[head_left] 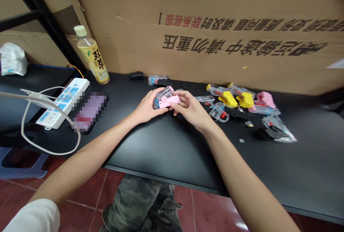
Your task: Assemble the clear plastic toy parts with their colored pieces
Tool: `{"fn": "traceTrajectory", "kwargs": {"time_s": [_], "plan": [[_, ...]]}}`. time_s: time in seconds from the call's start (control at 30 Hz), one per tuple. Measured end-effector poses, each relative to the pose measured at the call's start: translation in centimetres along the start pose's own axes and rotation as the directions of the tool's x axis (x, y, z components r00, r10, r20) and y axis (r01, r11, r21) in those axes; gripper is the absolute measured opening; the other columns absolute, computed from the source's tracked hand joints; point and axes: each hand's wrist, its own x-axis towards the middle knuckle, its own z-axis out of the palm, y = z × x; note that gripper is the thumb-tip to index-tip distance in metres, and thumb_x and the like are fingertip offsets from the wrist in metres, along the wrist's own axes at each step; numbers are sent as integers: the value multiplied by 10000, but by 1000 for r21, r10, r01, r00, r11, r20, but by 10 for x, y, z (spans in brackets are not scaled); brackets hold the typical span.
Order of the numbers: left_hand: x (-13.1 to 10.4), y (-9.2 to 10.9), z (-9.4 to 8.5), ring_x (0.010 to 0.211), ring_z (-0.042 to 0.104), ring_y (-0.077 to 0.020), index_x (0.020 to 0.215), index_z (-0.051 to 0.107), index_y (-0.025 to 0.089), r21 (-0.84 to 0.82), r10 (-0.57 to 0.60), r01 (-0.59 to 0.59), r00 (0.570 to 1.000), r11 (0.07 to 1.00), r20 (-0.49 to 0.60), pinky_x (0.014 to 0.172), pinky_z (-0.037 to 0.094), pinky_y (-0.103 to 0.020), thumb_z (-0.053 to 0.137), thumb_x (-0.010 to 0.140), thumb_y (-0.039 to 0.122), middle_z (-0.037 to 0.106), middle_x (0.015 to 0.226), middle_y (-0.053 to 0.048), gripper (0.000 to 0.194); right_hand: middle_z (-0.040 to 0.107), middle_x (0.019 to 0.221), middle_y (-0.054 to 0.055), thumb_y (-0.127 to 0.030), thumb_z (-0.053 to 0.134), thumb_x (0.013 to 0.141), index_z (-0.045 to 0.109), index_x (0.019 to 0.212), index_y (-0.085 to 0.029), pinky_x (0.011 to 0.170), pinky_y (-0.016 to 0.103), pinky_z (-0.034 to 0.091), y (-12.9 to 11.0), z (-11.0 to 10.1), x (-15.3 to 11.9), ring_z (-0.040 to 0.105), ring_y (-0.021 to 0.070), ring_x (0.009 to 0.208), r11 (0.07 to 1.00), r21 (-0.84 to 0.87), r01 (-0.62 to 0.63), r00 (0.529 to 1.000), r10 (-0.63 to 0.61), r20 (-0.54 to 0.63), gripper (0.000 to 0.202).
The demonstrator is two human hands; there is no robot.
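Both hands meet over the middle of the black table. My left hand [147, 108] is closed around a small pink plastic piece [168, 101] with a round boss, and its thumb lies along the lower edge. Just behind that piece, a clear plastic part with a pink end [161, 94] also lies within the left hand's grasp. My right hand [191, 109] pinches the right end of the pink piece between thumb and fingers. Whether the pink and clear parts are joined cannot be seen.
Yellow plastic pieces [228, 99], a pink block [265, 99] and several clear parts [219, 112] lie to the right, near a clear bag [286, 133]. On the left are a bottle [94, 58], power strip [63, 103] with cable and phone [90, 112]. Cardboard [134, 45] stands behind.
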Motion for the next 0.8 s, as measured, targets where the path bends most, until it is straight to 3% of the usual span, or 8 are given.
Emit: {"fn": "traceTrajectory", "kwargs": {"time_s": [0.27, 0.5, 0.67, 0.8], "plan": [[-1, 5, 0, 1285, 599, -305, 1409, 540, 193, 21, -16, 16, 999, 1000, 27, 1119, 448, -482, 776, 808, 385, 617, 1397, -169, 673, 514, 1477, 107, -462, 798, 810, 498, 1363, -318, 709, 352, 620, -1, -1, -1, 680, 174, 857, 997, -67, 28, 999, -27, 26, 645], [-1, 1, 2, 1281, 599, -289, 1412, 522, 206, 83, -2, 1, 1000, 997, 13, 1113, 459, -463, 753, 802, 291, 625, 1372, -142, 658, 678, 1128, 68, -570, 709, 878, 509, 1330, -279, 627, 337, 594, 8, -3, 3, 671, 167, 748, 999, -53, 3, 999, -1, 41, 574], [-1, -2, 2, 1307, 576, -295, 1413, 506, 214, 93, -2, 4, 1000, 996, -27, 1123, 449, -472, 751, 812, 309, 608, 1397, -140, 656, 682, 1129, 65, -592, 735, 849, 532, 1242, -249, 590, 307, 553, 6, -3, 3, 655, 134, 685, 999, -44, -19, 1000, 20, 9, 560], [0, -4, 1, 1286, 583, -280, 1389, 536, 201, 49, -26, 29, 998, 998, -58, 1101, 465, -442, 712, 876, 413, 620, 1373, -141, 582, 689, 1100, 58, -599, 748, 829, 543, 1222, -246, 585, 312, 548, 5, -2, 3, 649, 136, 675, 998, -51, -22, 1000, 22, -5, 567]]}}
